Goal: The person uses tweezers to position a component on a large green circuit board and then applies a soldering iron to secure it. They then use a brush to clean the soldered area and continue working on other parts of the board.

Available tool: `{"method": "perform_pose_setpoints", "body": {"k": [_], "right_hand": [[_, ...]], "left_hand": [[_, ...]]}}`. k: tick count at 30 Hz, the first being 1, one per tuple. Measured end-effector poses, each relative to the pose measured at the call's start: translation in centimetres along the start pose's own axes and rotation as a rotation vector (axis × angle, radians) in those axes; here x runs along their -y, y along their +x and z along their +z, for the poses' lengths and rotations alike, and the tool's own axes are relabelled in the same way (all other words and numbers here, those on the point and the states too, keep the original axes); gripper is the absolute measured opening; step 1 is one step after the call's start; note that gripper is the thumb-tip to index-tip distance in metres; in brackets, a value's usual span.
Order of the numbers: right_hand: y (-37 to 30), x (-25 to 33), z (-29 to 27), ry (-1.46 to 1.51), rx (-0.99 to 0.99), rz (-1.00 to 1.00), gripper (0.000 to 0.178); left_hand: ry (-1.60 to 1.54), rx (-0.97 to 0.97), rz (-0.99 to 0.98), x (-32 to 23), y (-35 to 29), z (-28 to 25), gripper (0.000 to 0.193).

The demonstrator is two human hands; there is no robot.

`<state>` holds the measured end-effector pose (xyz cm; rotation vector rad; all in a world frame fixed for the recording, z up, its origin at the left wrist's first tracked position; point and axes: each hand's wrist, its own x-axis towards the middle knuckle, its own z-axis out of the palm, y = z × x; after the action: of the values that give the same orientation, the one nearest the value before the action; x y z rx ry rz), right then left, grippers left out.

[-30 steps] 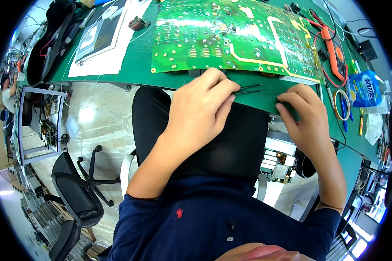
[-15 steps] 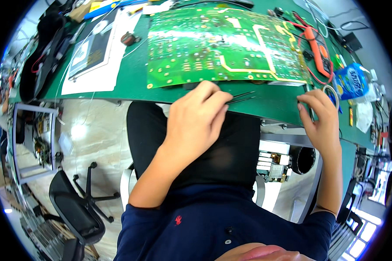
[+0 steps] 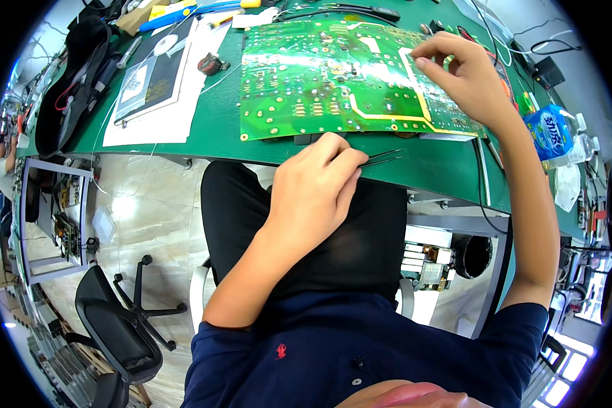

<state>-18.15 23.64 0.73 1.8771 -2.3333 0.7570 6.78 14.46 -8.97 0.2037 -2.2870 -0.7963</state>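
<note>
A large green circuit board (image 3: 299,88) lies on the bench in front of me, with yellowish traces on its right part. My left hand (image 3: 316,187) is at the front edge of the bench, closed around a pair of dark tweezers (image 3: 385,157) whose tips point right, just in front of the board. Over the board's upper right part is my right hand (image 3: 466,75). Its thumb and index finger come together in a pinch, and whatever sits between them, if anything, is too small to make out. That hand and forearm hide part of the board and the orange meter behind.
The green bench (image 3: 449,160) has a blue packet (image 3: 549,132) and a clear bottle (image 3: 579,151) at right. Left of the board are a small copper-coloured coil (image 3: 213,64), white paper (image 3: 146,134) and a black case (image 3: 71,102). A cable (image 3: 484,183) hangs over the front edge.
My right hand has moved from the bench's right front up and left, over the board. My left hand with the tweezers has stayed nearly in place.
</note>
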Motion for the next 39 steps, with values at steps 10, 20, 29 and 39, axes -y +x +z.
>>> {"method": "perform_pose_setpoints", "body": {"k": [10, 20, 29, 39], "right_hand": [[-0.9, 1.2, 0.1, -0.042, -0.035, 0.011, 0.011], [-9.1, 5.5, -0.9, -0.014, -0.146, 0.087, 0.022], [-10.5, 5.3, 4.5, 0.025, 0.024, -0.398, 0.028], [-10.8, 4.0, 7.0, 0.223, -0.025, -0.261, 0.023]], "left_hand": [[-0.05, -0.001, 0.049, 0.5, -0.1, -0.1, 0.02], [-0.081, -0.336, 0.034, 2.0, -2.2, -5.1, 0.028], [-0.057, -0.583, -0.304, 9.2, -0.2, -8.3, 0.023], [0.241, -0.472, -0.431, 10.0, 2.1, -6.5, 0.027]]}}
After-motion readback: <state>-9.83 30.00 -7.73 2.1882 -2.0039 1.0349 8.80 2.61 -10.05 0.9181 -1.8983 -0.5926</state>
